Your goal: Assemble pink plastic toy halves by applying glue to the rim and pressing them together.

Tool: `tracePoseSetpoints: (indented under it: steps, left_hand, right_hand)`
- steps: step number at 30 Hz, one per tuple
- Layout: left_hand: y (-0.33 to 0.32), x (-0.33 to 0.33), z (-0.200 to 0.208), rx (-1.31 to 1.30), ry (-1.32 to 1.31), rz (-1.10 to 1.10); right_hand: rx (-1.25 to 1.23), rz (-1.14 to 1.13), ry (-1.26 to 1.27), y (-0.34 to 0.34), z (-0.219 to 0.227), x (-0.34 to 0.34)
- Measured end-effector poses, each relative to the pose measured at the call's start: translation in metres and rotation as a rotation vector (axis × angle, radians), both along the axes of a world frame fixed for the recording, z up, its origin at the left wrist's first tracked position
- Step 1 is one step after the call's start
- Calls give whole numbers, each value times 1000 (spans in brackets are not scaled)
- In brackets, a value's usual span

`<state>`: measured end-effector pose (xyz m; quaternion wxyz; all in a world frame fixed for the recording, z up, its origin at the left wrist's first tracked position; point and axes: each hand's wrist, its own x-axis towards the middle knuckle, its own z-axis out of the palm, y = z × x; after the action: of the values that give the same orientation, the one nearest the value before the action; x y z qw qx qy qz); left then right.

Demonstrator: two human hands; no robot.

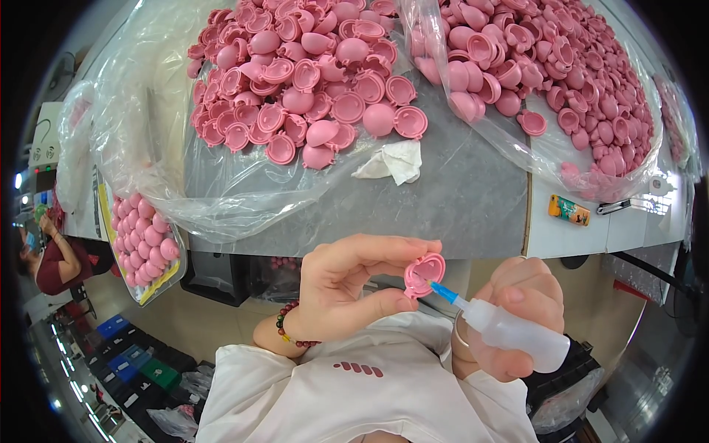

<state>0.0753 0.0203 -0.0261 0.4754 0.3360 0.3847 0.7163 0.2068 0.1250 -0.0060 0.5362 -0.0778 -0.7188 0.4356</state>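
Pink half-shell (pixel 419 283) is pinched in left hand (pixel 343 284). Squeeze bottle (pixel 528 338) is gripped in right hand (pixel 528 292), blue nozzle (pixel 444 292) held at the shell's hollow. Beyond both hands, more pink shells (pixel 298 101) are heaped on the table (pixel 443 210).

Crumpled white cloth (pixel 399 162), green box (pixel 160 374)

A tilted translucent bottle (pixel 526 337) points its blue nozzle (pixel 444 292) at a hollow pink half-shell (pixel 426 269).
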Motion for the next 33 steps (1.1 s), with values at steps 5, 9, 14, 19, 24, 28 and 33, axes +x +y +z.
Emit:
tracePoseSetpoints:
  steps: [5,9,14,19,24,28,33]
  left_hand:
    - [-2,-1,-1,6,42,16]
    - [0,0,2,14,67,18]
    - [-2,-4,0,38,229,71]
    - [-2,-9,4,41,515,119]
    - [1,-9,-1,84,614,154]
    - [-1,-2,-8,147,-129,2]
    - [2,2,-14,157,-643,-260]
  right_hand:
    - [18,4,-15,-1,-3,-1]
    - [32,-52,14,1,-1,0]
    - [37,-60,-2,0,-5,-1]
    - [68,-57,-29,0,-4,-1]
    - [-13,-98,49,5,-8,1]
    - [-185,-285,-193,22,-14,-12]
    - [-235,-224,-567,38,-13,-27]
